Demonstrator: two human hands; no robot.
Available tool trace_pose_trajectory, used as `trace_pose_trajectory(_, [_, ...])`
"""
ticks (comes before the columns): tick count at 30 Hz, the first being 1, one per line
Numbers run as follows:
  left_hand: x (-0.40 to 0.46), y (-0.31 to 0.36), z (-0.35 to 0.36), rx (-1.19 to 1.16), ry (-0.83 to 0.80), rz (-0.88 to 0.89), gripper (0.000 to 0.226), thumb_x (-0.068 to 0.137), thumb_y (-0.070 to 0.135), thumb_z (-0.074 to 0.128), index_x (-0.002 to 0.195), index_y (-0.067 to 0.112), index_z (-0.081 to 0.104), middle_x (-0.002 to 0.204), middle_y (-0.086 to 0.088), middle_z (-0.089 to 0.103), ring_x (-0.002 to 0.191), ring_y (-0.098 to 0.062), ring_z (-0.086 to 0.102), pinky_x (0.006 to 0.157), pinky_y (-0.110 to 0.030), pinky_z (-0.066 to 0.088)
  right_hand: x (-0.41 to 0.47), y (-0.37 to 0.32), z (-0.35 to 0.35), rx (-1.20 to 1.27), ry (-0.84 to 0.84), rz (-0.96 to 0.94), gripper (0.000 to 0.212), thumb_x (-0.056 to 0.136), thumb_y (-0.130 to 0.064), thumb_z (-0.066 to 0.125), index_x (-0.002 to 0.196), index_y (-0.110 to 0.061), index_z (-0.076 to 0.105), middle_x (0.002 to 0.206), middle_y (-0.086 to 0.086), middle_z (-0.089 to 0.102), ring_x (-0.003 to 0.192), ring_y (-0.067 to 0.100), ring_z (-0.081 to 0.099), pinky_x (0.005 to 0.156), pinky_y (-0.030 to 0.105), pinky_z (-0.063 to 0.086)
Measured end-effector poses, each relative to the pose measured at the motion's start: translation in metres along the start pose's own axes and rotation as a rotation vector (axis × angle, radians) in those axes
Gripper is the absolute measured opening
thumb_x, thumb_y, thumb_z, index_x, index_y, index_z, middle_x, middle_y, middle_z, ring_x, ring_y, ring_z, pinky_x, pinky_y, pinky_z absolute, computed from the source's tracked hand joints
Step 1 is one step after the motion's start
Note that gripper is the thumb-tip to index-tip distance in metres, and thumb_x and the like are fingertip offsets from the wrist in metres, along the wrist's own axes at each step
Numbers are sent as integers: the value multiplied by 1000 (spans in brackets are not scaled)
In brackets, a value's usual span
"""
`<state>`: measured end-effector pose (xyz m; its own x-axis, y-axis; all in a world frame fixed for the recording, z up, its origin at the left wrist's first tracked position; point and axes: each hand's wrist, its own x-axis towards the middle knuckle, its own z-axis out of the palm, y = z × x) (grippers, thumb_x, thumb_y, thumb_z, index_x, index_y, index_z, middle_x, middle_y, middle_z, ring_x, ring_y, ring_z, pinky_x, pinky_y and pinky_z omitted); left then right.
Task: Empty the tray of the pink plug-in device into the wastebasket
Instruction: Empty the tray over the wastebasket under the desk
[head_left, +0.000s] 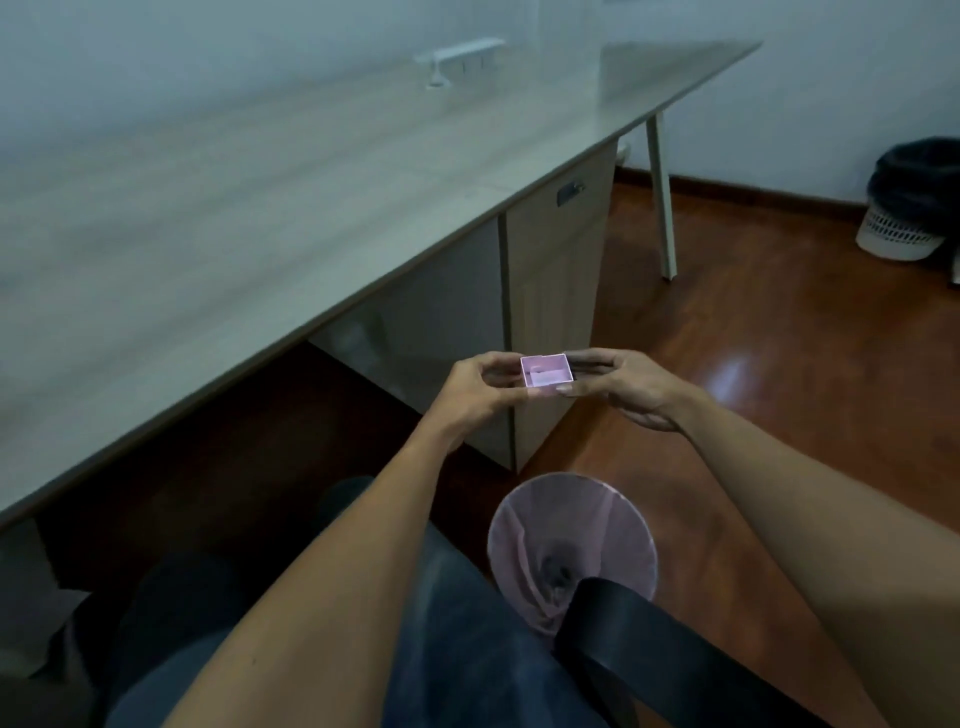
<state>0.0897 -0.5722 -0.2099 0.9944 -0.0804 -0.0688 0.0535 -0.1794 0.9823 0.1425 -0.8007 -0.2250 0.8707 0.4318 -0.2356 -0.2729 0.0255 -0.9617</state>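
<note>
A small pink rectangular tray (546, 370) is held in the air between both hands, its open side facing me. My left hand (475, 392) pinches its left side and my right hand (626, 387) holds its right side with fingers stretched along it. Below and nearer to me stands a round wastebasket (571, 540) with a pinkish liner on the wooden floor. The tray is above and beyond the basket's far rim, not over its opening. The pink plug-in device itself is not in view.
A long pale wood desk (260, 208) runs along the left with a white power strip (460, 54) on it. A drawer cabinet (558, 291) stands under it. A black chair armrest (649, 644) crosses the basket's near side. Another white bin with a black bag (906, 202) is far right.
</note>
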Motion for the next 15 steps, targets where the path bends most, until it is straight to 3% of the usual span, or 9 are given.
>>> trace_pose_trajectory(4, [-1,49,-7,39,41,124,58,72,18,92,125,8,71,116,-5,77,107,-14,74,90,-23,59,-7,-53,6,3,-7,-116,59,76,15,77,132,5,64,125,20,73,112,22,73,91,26,59])
trace_pose_trajectory(11, [-14,121,-34,75,106,267,66,72,25,92,131,8,68,122,-5,75,112,-15,72,96,-28,57,-19,-132,37,2,-83,-230,43,82,17,69,118,-7,71,108,12,80,96,15,77,91,21,58])
trace_pose_trajectory(15, [-31,158,-65,96,169,315,55,75,24,90,126,9,72,114,-4,78,106,-13,75,91,-27,59,-18,-174,70,-7,-147,-295,55,72,8,77,125,-2,69,120,16,76,113,19,72,96,21,55])
